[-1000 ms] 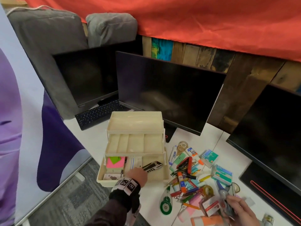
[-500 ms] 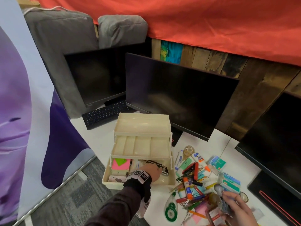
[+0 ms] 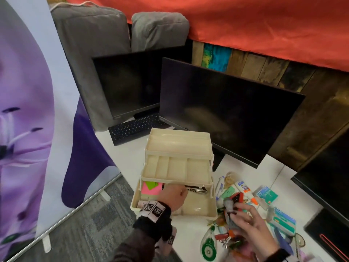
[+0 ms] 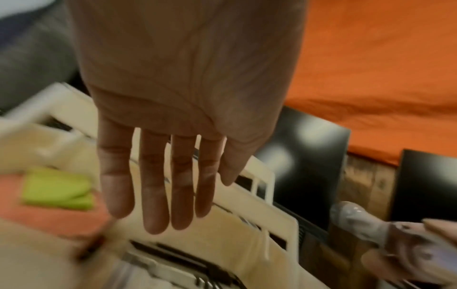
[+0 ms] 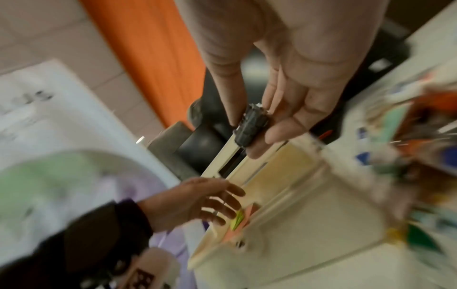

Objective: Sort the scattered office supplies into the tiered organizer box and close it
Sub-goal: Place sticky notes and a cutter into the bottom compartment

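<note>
The cream tiered organizer box (image 3: 198,211) stands open on the white table, its upper trays stepped back. Pink and green sticky notes (image 3: 152,188) and a black-and-silver tool (image 3: 196,190) lie in its bottom tray. My left hand (image 3: 181,192) hovers over that tray with straight fingers (image 4: 158,195) and holds nothing. To the right of the box, my right hand (image 3: 243,210) pinches a small grey object (image 3: 228,204) between thumb and fingers (image 5: 277,135), above the pile of scattered supplies (image 3: 243,188). The grey object (image 5: 252,130) is too blurred to name.
Three dark monitors (image 3: 217,110) and a black keyboard (image 3: 132,129) stand behind the box. A purple banner (image 3: 28,129) runs along the left, past the table's edge. A green tape dispenser (image 3: 208,245) and teal boxes (image 3: 267,194) lie among the supplies.
My left hand has let go of the black-and-silver tool, which now lies in the bottom tray. My right hand has lifted the grey object from the pile and brought it toward the box.
</note>
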